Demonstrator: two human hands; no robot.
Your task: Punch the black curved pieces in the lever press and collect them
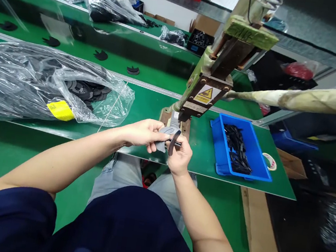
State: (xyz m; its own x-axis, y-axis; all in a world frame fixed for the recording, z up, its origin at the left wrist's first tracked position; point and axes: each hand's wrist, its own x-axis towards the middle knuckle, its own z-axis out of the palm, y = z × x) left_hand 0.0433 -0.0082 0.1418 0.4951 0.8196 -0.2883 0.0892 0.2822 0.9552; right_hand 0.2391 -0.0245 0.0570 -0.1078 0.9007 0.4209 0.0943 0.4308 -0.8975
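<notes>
In front of the hand press point(190, 100), my two hands meet close to the table's front edge. My left hand point(142, 133) pinches a flat grey plastic piece point(161, 146) between thumb and fingers. A curved black plastic strip point(171, 146) is gripped in my right hand point(182, 155), right beside the grey piece. Whether the two parts touch is hidden by my fingers. Just beyond my hands is the press base point(185, 130) with a light grey fixture on it.
At right stands a blue bin point(217, 160) of black strips, with a tape roll point(269, 162) beside it. A clear bag point(21, 80) of dark curved pieces lies left. Several dark pieces point(133, 70) rest on the green belt behind. The press lever point(300, 96) reaches out rightward.
</notes>
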